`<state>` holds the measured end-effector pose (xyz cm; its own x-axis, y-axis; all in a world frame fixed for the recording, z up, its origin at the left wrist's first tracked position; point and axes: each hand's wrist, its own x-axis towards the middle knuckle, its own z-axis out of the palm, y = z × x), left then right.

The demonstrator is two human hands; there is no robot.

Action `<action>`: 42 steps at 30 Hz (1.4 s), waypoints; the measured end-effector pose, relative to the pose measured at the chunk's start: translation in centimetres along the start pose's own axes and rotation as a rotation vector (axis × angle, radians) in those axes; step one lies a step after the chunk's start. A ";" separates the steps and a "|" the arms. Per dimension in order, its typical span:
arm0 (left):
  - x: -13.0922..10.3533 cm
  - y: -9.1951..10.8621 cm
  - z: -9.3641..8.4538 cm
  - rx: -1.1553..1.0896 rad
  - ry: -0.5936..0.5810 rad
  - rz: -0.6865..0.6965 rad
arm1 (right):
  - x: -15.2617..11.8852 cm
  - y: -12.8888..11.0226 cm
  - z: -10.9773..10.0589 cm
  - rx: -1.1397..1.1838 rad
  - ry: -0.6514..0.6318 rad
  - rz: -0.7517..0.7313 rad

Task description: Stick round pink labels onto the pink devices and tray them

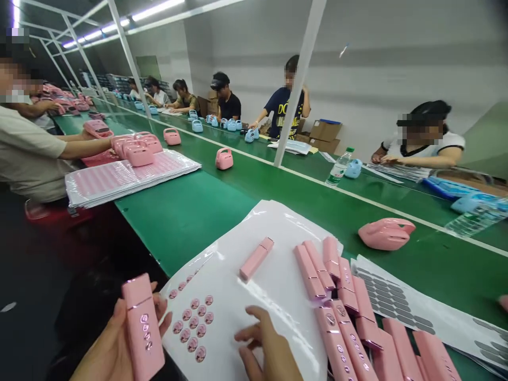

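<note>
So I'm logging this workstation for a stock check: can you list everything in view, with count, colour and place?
sticker sheet: one, white with pink round stickers, near edge of belt
pink bars: about a dozen, heaped at right on the sheet
single pink bar: one, mid-sheet
grey sticker sheets: a few, right
pink shell: one, on green belt
water bottle: one, clear, far side
co-workers: several, both sides
left hand: holds pink bar with buttons
right hand: fingertips on sheet
</note>
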<state>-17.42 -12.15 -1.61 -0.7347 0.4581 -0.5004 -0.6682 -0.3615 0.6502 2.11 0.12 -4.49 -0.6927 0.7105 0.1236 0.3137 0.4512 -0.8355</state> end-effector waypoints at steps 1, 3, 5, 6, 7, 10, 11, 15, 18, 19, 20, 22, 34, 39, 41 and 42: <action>0.0 -0.1 -0.6 -0.022 -0.003 -0.053 | 1.3 -0.3 1.7 -0.008 0.001 0.012; -0.3 -0.6 -1.5 -0.051 0.010 -0.156 | 3.4 -0.8 4.4 -0.065 0.009 0.014; -0.8 -1.2 -1.8 -0.079 0.036 -0.220 | 4.8 -1.4 6.0 -0.156 -0.002 -0.019; -1.0 -1.4 -1.8 -0.095 0.041 -0.235 | 5.2 -1.6 6.5 -0.194 -0.015 -0.029; -1.2 -1.6 -1.7 -0.107 0.050 -0.246 | 5.5 -1.7 6.7 -0.216 -0.030 -0.026; -1.7 -1.6 -1.2 -0.092 0.125 -0.313 | 6.1 -2.2 6.5 -0.178 -0.067 0.050; -1.9 -1.6 -1.0 -0.071 0.152 -0.337 | 6.3 -2.3 6.2 -0.150 -0.074 0.079; -2.3 -1.4 -0.1 -0.013 0.152 -0.392 | 7.1 -3.1 5.5 -0.010 -0.104 0.200; -2.4 -1.6 0.4 -0.012 0.072 -0.411 | 7.8 -3.6 5.0 0.105 -0.112 0.296; -2.4 -1.7 0.5 0.012 0.040 -0.431 | 7.9 -3.7 4.8 0.125 -0.107 0.319; -2.5 -1.8 0.5 0.054 0.009 -0.457 | 8.1 -3.8 4.5 0.143 -0.103 0.333; -2.5 -1.9 0.7 0.185 -0.055 -0.504 | 8.2 -4.1 3.5 0.235 -0.108 0.350; -3.3 -3.7 1.9 0.388 -0.223 -0.552 | 6.8 -7.1 -1.6 0.450 -0.423 0.328; -3.2 -3.6 2.4 0.411 -0.313 -0.575 | 6.7 -6.9 -2.0 0.398 -0.408 0.318; -3.2 -3.6 2.4 0.446 -0.343 -0.603 | 6.6 -7.0 -2.2 0.395 -0.410 0.324; -3.3 -3.7 2.4 0.448 -0.341 -0.607 | 6.6 -7.1 -2.3 0.398 -0.409 0.332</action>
<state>-12.26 -10.35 -0.99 -0.1371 0.7168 -0.6836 -0.7745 0.3526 0.5251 -3.20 2.84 3.50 -0.8162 0.4795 -0.3223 0.3432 -0.0463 -0.9381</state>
